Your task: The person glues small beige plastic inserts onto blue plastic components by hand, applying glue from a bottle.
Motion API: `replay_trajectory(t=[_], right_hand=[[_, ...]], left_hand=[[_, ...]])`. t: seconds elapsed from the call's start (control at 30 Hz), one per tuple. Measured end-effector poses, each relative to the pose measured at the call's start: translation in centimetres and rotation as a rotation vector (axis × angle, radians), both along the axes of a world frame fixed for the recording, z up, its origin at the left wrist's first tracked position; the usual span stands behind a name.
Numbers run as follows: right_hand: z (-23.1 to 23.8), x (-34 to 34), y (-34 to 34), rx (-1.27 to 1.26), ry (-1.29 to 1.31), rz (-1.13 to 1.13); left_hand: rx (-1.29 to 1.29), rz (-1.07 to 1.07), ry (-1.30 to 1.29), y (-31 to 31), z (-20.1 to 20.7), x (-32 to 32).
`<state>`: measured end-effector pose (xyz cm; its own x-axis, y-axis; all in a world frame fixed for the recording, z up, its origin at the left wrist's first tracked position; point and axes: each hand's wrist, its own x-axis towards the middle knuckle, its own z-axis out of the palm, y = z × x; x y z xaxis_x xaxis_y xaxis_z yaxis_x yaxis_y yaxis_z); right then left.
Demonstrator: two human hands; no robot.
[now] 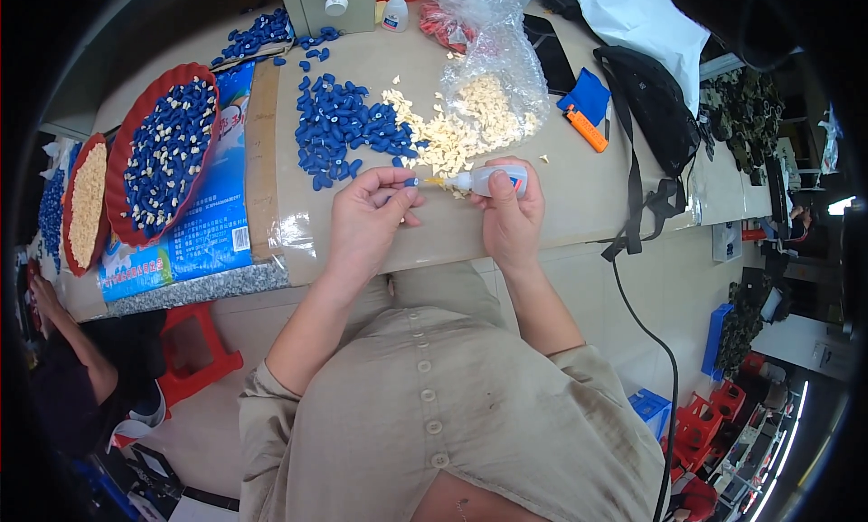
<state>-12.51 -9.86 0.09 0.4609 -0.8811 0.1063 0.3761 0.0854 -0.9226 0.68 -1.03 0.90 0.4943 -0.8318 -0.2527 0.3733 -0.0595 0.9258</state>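
Observation:
Between the thumb and fingers of my left hand (372, 216) is a small blue piece (410, 183), its end turned to the right. My right hand (513, 213) grips a white glue bottle (488, 179), tilted on its side. The bottle's yellowish nozzle (438, 181) points left at the blue piece; whether they touch I cannot tell. Just beyond my left hand lies a pile of similar blue pieces (339, 124). Beside it spreads a heap of small cream-coloured pieces (443, 135), some of them spilling from a clear plastic bag (506, 70).
A red scalloped tray (136, 210) of blue and cream pieces stands left, beside a red tray (76, 251) of cream bits. An orange cutter (588, 131), a black bag (646, 106) and a second glue bottle (395, 14) lie farther off. Another person's arm (77, 332) shows at far left.

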Motion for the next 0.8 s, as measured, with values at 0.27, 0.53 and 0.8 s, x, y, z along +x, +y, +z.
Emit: replay_trajectory(t=[0.27, 0.53, 0.8], right_hand=[[-0.05, 0.04, -0.07, 0.015, 0.016, 0.003], [0.16, 0.14, 0.0, 0.007, 0.037, 0.01], [-0.22, -0.18, -0.36, 0.081, -0.061, 0.003]], left_hand=[[0.005, 0.012, -0.008, -0.01, 0.11, -0.09], [0.003, 0.006, -0.019, 0.07, 0.06, -0.08], [0.012, 0.032, 0.0, 0.04, 0.25, -0.12]])
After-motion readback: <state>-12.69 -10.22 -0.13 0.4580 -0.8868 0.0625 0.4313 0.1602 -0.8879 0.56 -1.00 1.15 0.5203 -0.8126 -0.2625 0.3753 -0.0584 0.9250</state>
